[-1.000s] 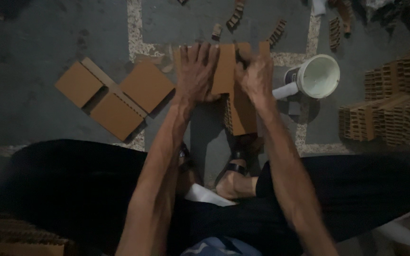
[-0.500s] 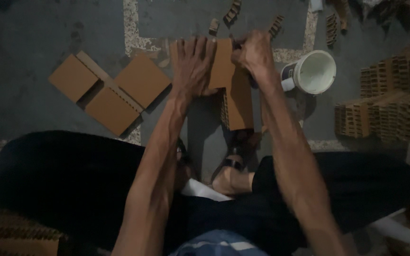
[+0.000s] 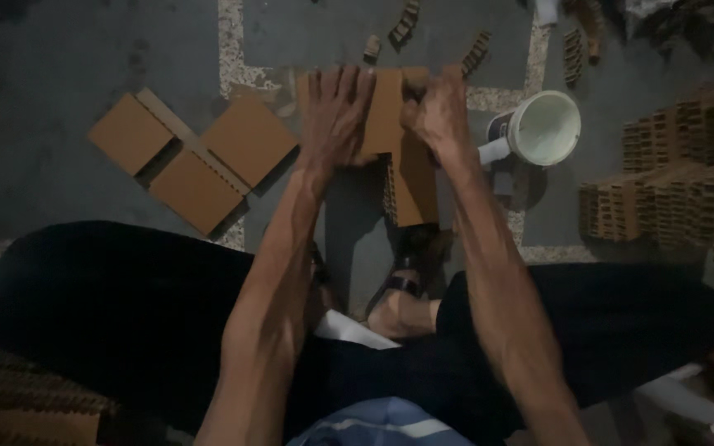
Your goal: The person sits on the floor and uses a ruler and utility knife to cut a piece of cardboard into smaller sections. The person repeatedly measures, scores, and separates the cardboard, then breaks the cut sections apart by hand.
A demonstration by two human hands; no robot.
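Both my hands work on a brown corrugated cardboard piece (image 3: 390, 116) held flat above the grey floor. My left hand (image 3: 336, 116) lies spread across its left half, fingers pointing away from me. My right hand (image 3: 439, 116) is closed around its right edge near the top. A second cardboard panel (image 3: 413, 194) hangs or lies below the first, between my arms. My crossed legs in dark trousers and one sandalled foot (image 3: 402, 297) fill the lower part of the view.
A flat cardboard sheet of three square panels (image 3: 196, 161) lies to the left. A white cup (image 3: 543, 128) stands at the right. Stacks of folded cardboard parts (image 3: 679, 177) sit at the far right, and small cardboard scraps (image 3: 476, 49) lie further away.
The view has shifted slightly. My left hand has spread a little wider over the cardboard piece, and my right hand stays clenched on its right edge.
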